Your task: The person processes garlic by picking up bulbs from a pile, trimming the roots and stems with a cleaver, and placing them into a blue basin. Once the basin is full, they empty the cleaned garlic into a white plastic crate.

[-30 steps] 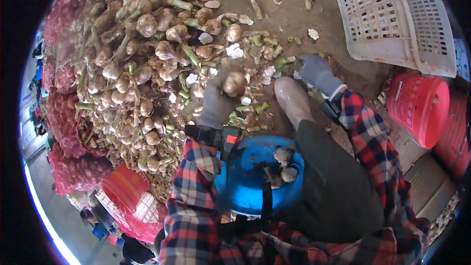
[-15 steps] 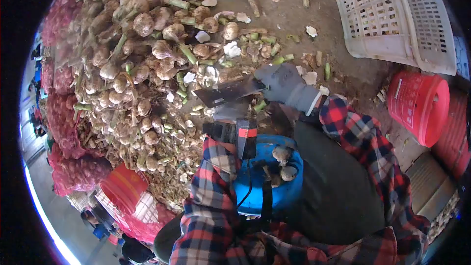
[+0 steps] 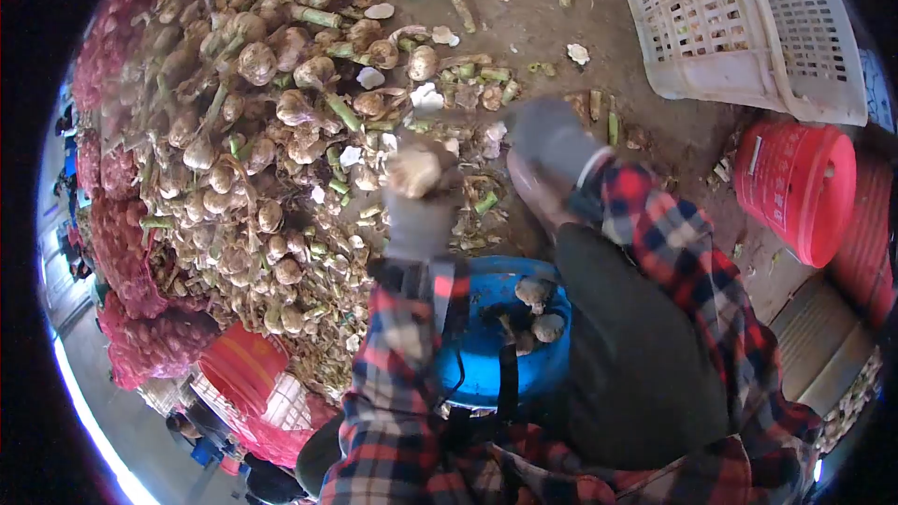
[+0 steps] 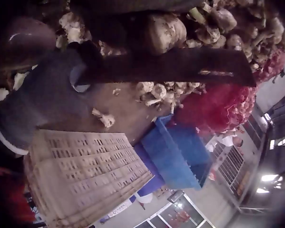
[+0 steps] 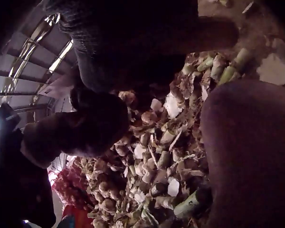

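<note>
My gloved left hand (image 3: 418,224) grips a garlic bulb (image 3: 413,173) over the trimmings, just beyond the blue bucket (image 3: 477,374). Motion blurs both hand and bulb in the head view. To its right, beside the boot (image 3: 531,189), is my gloved right hand (image 3: 554,142). The left wrist view shows that right hand (image 4: 42,90) holding a knife by its handle, with its broad dark blade (image 4: 180,67) across the view in front of the bulb (image 4: 166,33). Several bulbs (image 3: 535,293) lie in the bucket.
A large heap of garlic with stalks (image 3: 253,112) spreads on the left, with cut stems and peel (image 3: 486,201) near the hands. White plastic crates (image 3: 711,28) and a red bucket (image 3: 790,187) stand at the right. Red mesh sacks (image 3: 159,346) line the far left.
The right hand came left, bringing the knife blade across the left hand, then drew back toward the boot. The left hand shifted slightly and still holds a bulb. The head view tilted slightly.
</note>
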A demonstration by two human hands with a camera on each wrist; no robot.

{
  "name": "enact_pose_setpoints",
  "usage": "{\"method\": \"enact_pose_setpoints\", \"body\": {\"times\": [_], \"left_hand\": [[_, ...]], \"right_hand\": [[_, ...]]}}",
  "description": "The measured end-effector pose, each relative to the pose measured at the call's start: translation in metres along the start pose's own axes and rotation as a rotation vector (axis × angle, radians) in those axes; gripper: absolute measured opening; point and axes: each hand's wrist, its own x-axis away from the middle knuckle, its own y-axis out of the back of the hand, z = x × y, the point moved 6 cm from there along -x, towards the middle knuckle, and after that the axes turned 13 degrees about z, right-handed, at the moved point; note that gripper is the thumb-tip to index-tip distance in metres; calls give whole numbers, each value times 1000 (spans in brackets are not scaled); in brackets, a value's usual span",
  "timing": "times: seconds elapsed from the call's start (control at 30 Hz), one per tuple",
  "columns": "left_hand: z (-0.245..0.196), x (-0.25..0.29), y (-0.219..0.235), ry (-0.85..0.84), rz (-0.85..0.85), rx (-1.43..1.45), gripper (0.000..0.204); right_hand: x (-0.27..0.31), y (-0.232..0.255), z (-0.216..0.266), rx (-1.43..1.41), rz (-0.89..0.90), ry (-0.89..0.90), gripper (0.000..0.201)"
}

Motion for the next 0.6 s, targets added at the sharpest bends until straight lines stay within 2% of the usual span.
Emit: {"method": "enact_pose_setpoints", "body": {"times": [0.03,0.07,0.1,0.13,0.17,0.2,0.23,0.27,0.33,0.4,0.47,0.53,0.6], "left_hand": [[-30,0,-6,83,-38,-325,19],[-61,1,-12,160,-96,-651,22],[-64,1,-29,-101,269,-580,16],[-59,12,-41,-367,649,-486,14],[7,45,-21,238,735,-465,17],[-36,14,-61,1,583,-600,25],[-29,-2,-60,322,599,-809,31],[-16,-14,-46,665,610,-996,38],[-20,-68,-3,279,238,-1258,43],[-19,-119,20,168,67,-1846,36],[4,-137,40,194,109,-1874,33],[6,-139,42,225,158,-1906,31],[7,-128,57,472,70,-1520,43]], "right_hand": [[-2,-1,-35,24,62,-204,28],[6,-3,-60,-15,-7,-328,29],[16,3,-77,-47,-80,-454,30],[23,7,-79,-45,-87,-459,30],[28,16,-79,-119,-106,-462,32],[27,23,-79,-193,-120,-455,35],[21,21,-76,-156,-201,-447,37],[18,11,-76,-163,-189,-446,37],[20,8,-64,-194,-123,-479,37],[16,4,-68,-212,-99,-451,37],[16,-1,-72,-230,-55,-426,38],[21,-4,-81,-376,-36,-424,38],[30,-8,-87,-339,-69,-435,37]]}}
